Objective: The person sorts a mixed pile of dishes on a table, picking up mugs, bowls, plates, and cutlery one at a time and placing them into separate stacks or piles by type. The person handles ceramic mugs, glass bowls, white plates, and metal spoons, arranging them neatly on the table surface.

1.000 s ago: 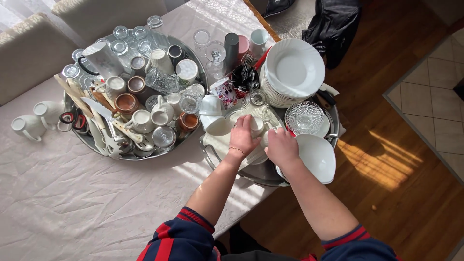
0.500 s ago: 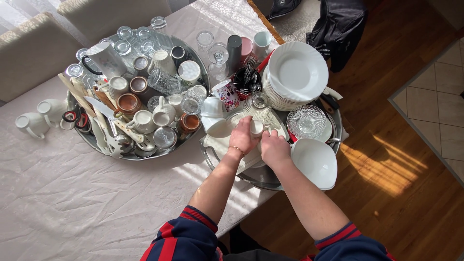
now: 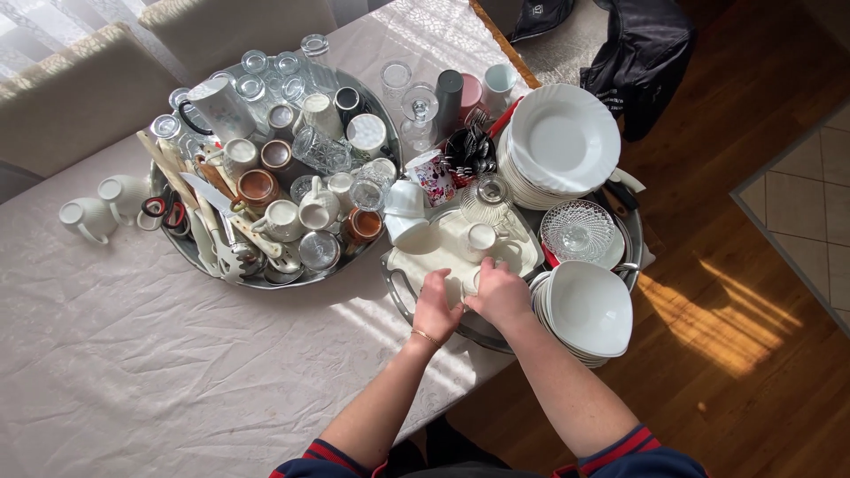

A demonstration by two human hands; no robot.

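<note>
My left hand [image 3: 438, 305] and my right hand [image 3: 500, 296] meet at the near edge of a cream rectangular platter [image 3: 425, 258], which lies on a round metal tray [image 3: 403, 305]. A small white cup [image 3: 468, 282] shows between them. My right hand's fingers curl around it, and my left hand's fingertips touch it from the left. Another small white cup [image 3: 482, 237] stands further back on the platter, beside a cut-glass jar [image 3: 485, 202]. How firmly my left hand grips is hidden.
Stacked white bowls [image 3: 589, 310] sit right of my hands, with a glass dish [image 3: 577, 232] and stacked white plates [image 3: 562, 142] behind. A big round tray [image 3: 266, 281] of mugs, glasses and utensils fills the table's middle. Two white creamers [image 3: 88, 217] stand at left. The table edge and wood floor [image 3: 753, 265] lie to the right.
Both hands have drawn back from the middle of the platter towards its near edge. The camera view has shifted slightly.
</note>
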